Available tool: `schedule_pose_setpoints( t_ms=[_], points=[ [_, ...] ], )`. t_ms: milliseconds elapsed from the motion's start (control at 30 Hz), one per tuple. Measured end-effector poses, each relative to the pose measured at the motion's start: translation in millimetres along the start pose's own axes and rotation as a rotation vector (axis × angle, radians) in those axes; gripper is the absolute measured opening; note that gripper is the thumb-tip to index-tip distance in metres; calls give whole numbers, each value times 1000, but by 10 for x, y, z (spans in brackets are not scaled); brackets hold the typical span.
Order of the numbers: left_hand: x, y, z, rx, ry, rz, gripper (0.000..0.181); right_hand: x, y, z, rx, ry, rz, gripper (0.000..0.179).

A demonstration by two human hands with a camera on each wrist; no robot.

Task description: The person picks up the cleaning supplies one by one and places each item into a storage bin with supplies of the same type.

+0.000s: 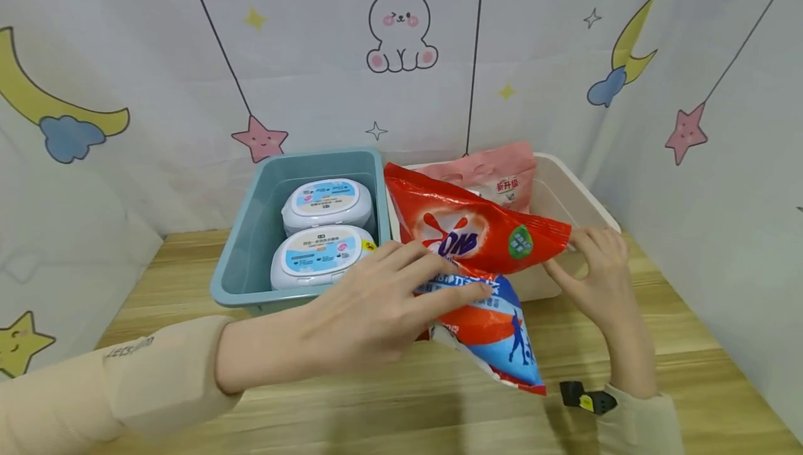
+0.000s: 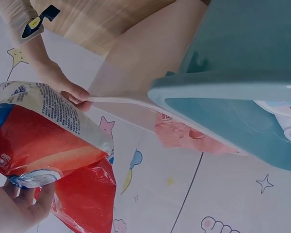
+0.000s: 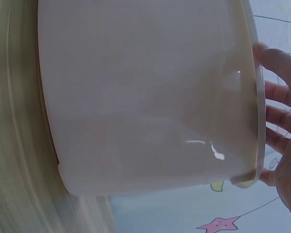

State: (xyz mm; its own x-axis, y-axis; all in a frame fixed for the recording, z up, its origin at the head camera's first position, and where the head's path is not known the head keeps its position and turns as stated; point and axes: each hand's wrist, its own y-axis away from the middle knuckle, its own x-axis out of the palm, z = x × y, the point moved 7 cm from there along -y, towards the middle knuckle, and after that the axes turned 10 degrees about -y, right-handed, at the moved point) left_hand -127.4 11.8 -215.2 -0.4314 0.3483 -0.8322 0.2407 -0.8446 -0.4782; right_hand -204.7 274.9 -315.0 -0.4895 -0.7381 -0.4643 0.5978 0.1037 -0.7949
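Note:
My left hand grips a red and blue bag of laundry detergent. The bag hangs tilted over the front of a white plastic bin and hides part of it. In the left wrist view, the fingers press into the face of the bag. My right hand holds the bin's rim near its front right corner. The right wrist view shows the thumb on the rim and the other fingertips passing behind it. A pink bag stands inside the white bin, partly covered by the detergent.
Left of the white bin, touching or nearly so, is a teal bin. Two white tubs with blue labels, a rear one and a front one, lie inside it. Both bins stand on a wooden table, before a patterned curtain.

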Motion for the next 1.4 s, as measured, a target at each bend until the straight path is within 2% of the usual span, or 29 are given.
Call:
schedule_pose_setpoints(
  t_ms=[133,200,400,667,767,1000,1167,1400],
  points=[
    [-27,-68,88,-24,24,-19,58,3,-9,7,2,-27,-1,37],
    [-41,-100,130,-34,31,-27,55,4,-19,10,-1,-30,-5,31],
    [-61,-212,268,-65,59,-52,51,-2,-48,7,-7,-28,-10,31],
    [-38,-292,427,-99,114,-148,40,0,-91,5,-12,-28,-19,29],
    [-4,-325,470,-111,131,-158,38,-1,-95,5,-21,-30,-21,29],
    [135,-491,579,-156,129,-57,38,-53,-89,-33,1,-15,3,26],
    [208,-554,669,-170,100,-19,38,-13,-94,-37,30,-1,35,29],
    [390,-595,780,-232,115,87,37,28,-34,0,8,-22,-1,27]
  ],
)
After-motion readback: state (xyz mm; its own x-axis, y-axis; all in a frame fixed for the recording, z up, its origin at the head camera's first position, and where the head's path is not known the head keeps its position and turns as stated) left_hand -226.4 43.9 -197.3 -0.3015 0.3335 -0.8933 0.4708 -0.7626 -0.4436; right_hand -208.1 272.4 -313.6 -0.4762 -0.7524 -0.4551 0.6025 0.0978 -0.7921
